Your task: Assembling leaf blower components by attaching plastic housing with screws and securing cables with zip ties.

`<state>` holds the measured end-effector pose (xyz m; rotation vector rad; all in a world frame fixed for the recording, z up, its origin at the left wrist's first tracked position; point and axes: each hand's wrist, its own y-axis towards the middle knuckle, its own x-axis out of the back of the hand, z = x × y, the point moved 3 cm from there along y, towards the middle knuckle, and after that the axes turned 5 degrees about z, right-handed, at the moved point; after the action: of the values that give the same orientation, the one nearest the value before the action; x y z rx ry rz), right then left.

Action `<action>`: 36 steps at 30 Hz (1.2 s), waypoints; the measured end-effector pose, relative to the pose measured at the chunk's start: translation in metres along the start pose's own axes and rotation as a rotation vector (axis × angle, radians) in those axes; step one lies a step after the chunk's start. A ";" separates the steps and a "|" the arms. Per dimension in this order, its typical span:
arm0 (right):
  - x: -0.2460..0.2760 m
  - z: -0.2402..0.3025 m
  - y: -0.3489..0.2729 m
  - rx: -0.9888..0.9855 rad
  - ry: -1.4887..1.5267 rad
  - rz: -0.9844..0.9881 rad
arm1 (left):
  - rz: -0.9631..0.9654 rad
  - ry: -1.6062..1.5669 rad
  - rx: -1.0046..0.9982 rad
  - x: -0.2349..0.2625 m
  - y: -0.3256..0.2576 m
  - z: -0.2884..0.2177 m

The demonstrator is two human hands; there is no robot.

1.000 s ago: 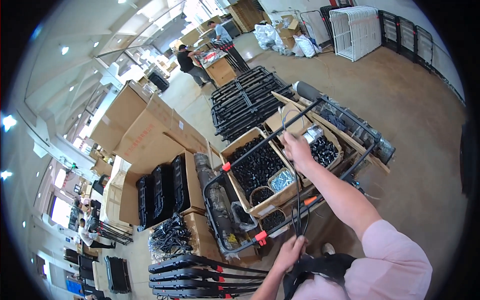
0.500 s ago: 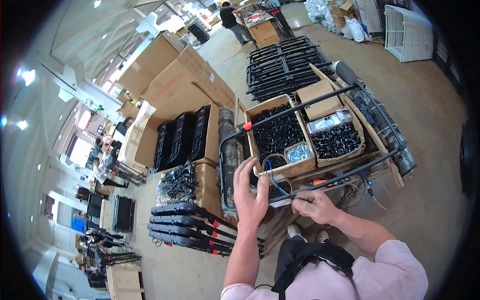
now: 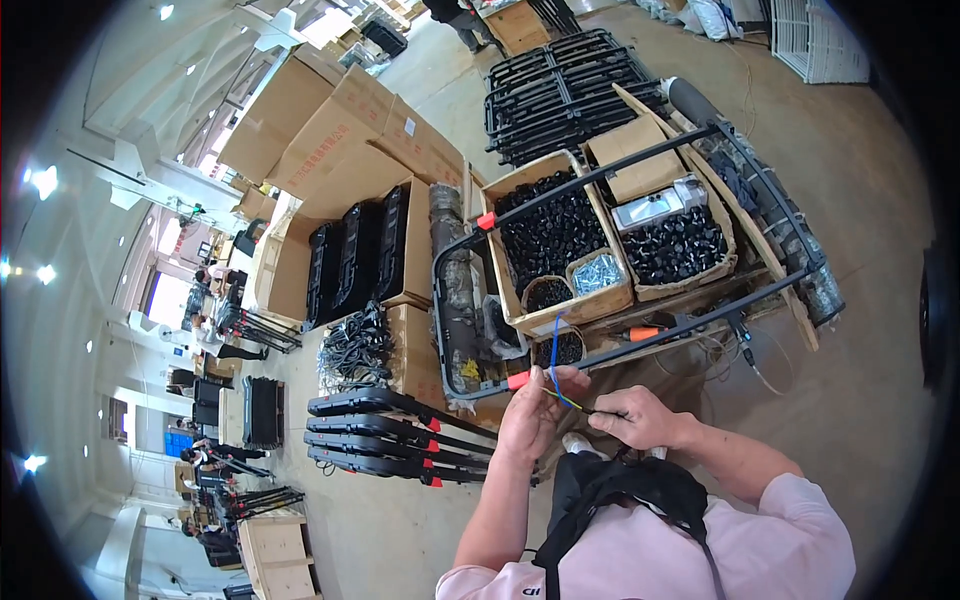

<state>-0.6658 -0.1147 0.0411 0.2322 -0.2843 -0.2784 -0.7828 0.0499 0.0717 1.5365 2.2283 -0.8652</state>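
My right hand [image 3: 640, 418] is closed on a black cable, its fingertips pinching it near the stripped end. From that end a blue wire [image 3: 555, 350] stands up in a bend, and a yellow-green wire [image 3: 563, 398] reaches toward my left hand [image 3: 532, 420]. The left hand is half curled beside the wires, thumb and fingers apart, palm turned toward them. Just beyond both hands runs the near bar of a black tubular frame [image 3: 640, 348], with a red piece [image 3: 518, 380] on it by my left fingertips.
Inside the frame are boxes of black caps [image 3: 555, 230], a small tray of silver screws [image 3: 597, 273] and an orange-handled tool [image 3: 645, 333]. At left lie stacked black bars [image 3: 375, 432], a cable bundle [image 3: 357, 347] and cartons [image 3: 350, 140]. Stacked black frames [image 3: 570, 90] lie beyond.
My left hand has lowered and come closer to my right hand, its fingers bending from upright toward the wires. The blue wire now stands straighter. The view has shifted slightly.
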 end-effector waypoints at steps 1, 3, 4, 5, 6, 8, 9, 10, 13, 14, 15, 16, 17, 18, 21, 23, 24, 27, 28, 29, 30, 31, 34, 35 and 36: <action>-0.006 -0.008 0.000 0.001 -0.043 0.033 | -0.008 0.027 -0.044 0.000 -0.001 0.002; -0.017 -0.016 0.004 -0.051 0.014 0.021 | 0.076 0.011 -0.115 0.005 -0.005 0.002; -0.023 -0.022 0.007 -0.096 0.065 0.007 | 0.073 0.004 -0.112 0.008 -0.010 0.004; -0.033 -0.033 0.009 -0.146 0.084 -0.003 | 0.040 0.081 -0.096 0.010 -0.014 0.006; -0.041 -0.044 0.010 -0.156 0.080 0.001 | 0.010 0.156 -0.080 0.012 -0.016 0.008; -0.061 -0.074 0.008 -0.430 0.555 0.097 | 0.011 0.258 -0.126 0.012 -0.019 0.004; -0.063 -0.081 0.012 -0.462 0.570 0.139 | -0.004 0.680 -0.246 0.009 -0.023 -0.006; -0.062 -0.086 0.012 -0.476 0.567 0.146 | -0.022 1.103 -0.361 0.004 -0.026 -0.012; -0.063 -0.057 0.031 -0.584 1.021 0.218 | -0.115 1.068 -0.321 0.022 -0.033 -0.006; -0.046 -0.050 0.043 -0.426 0.639 0.404 | -0.183 1.070 -0.258 0.027 -0.036 -0.006; -0.051 -0.047 0.042 -0.425 0.492 0.426 | -0.171 0.901 -0.124 0.028 -0.038 -0.008; -0.056 -0.043 0.043 -0.420 0.345 0.446 | -0.164 0.782 -0.055 0.033 -0.040 -0.008; -0.058 -0.035 0.046 -0.420 0.346 0.457 | -0.198 0.727 -0.061 0.044 -0.042 -0.002; -0.058 -0.027 0.051 -0.460 0.292 0.520 | -0.228 0.675 -0.066 0.054 -0.041 0.000; -0.070 -0.030 0.051 -0.534 0.334 0.558 | -0.273 0.567 0.052 0.069 -0.047 0.002; -0.084 -0.045 0.050 -0.592 0.521 0.508 | -0.275 0.672 0.037 0.065 -0.048 -0.002; -0.091 -0.055 0.050 -0.598 0.519 0.513 | -0.274 0.781 0.021 0.063 -0.048 -0.003; -0.102 -0.058 0.055 -0.729 0.603 0.420 | -0.281 0.709 0.011 0.079 -0.048 0.009; -0.101 -0.046 0.059 -0.737 0.604 0.437 | -0.291 0.729 -0.024 0.085 -0.049 0.012; -0.097 -0.036 0.064 -0.660 0.422 0.465 | -0.328 0.708 -0.042 0.092 -0.051 0.014; -0.097 -0.032 0.067 -0.578 0.243 0.492 | -0.366 0.519 -0.015 0.098 -0.053 0.017; -0.107 -0.045 0.064 -0.533 0.186 0.501 | -0.399 0.526 -0.032 0.106 -0.055 0.022; -0.128 -0.066 0.061 -0.524 0.199 0.528 | -0.446 0.376 -0.009 0.135 -0.058 0.041; -0.142 -0.078 0.054 -0.619 0.359 0.448 | -0.444 0.225 0.040 0.145 -0.059 0.051; -0.154 -0.087 0.053 -0.616 0.355 0.461 | -0.453 0.219 0.032 0.158 -0.060 0.060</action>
<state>-0.7683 -0.0023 -0.0638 -0.3901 0.1102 0.1402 -0.9038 0.1141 -0.0438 1.2027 2.7980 -0.8860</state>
